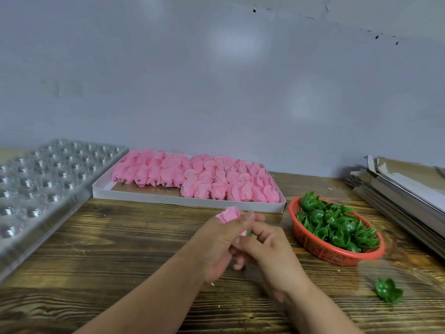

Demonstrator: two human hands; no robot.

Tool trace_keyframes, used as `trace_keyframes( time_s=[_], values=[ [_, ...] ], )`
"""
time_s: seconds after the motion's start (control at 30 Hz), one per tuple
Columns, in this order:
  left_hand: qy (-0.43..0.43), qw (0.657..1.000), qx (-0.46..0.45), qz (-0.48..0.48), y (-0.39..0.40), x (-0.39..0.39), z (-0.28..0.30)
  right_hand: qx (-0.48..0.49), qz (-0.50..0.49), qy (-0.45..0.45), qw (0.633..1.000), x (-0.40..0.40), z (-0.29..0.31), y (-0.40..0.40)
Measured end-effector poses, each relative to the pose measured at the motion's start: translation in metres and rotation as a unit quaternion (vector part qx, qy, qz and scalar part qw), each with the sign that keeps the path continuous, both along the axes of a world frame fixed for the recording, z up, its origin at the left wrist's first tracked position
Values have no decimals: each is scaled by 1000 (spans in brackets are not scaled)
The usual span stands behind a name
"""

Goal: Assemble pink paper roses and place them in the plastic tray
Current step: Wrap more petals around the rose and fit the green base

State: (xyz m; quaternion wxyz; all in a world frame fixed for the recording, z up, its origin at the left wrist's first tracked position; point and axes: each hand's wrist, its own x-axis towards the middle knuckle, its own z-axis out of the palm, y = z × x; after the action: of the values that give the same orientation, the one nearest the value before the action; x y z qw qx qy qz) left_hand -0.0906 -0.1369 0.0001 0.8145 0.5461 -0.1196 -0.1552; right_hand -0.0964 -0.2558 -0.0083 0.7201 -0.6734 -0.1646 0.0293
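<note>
My left hand [216,242] grips a pink paper rose [229,214] over the middle of the wooden table, the bloom sticking out above my thumb. My right hand [267,249] meets it from the right, its fingers curled round a small green base [249,233] at the rose's lower end, mostly hidden. A white box [144,197] with several pink rose heads [192,177] lies behind my hands. The clear plastic tray [43,179] with round cups stands at the left, with no roses seen in it.
A red mesh basket [320,251] of green plastic calyxes [337,225] sits to the right of my hands. One loose green calyx [389,290] lies near the front right. A stack of flat cardboard sheets [404,194] fills the far right. A grey wall backs the table.
</note>
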Motion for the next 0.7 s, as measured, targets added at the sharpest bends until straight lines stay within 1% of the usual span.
trace_keyframes(
  time_s=[0.07, 0.13, 0.2, 0.27, 0.33, 0.4, 0.47, 0.6, 0.7],
  values=[
    [-8, 999, -1, -40, 5, 1, 0, 58, 54, 73, 994, -1, 4, -1],
    [-12, 997, -10, -72, 8, 2, -1, 83, 92, 118, 985, -1, 5, -2],
    [-4, 998, -15, -56, 6, 3, -3, 85, 92, 137, 983, -1, 4, -2],
    [24, 999, -28, 0, 3, 5, -5, 85, 66, 133, 985, 0, 4, 0],
    [58, 994, -80, 42, 1, 8, -4, 98, 34, 113, 988, 0, 2, 1],
    [77, 987, -129, 63, 1, 9, -3, 101, 5, 80, 992, 1, 0, 1],
    [88, 983, -140, 74, 0, 7, -1, 84, -19, 35, 996, 0, -1, 2],
    [90, 981, -153, 83, -5, 5, -1, -1, -61, -75, 995, -4, -2, 5],
    [92, 976, -176, 88, -6, 6, -3, -53, -76, -130, 987, -7, -2, 6]
  ],
)
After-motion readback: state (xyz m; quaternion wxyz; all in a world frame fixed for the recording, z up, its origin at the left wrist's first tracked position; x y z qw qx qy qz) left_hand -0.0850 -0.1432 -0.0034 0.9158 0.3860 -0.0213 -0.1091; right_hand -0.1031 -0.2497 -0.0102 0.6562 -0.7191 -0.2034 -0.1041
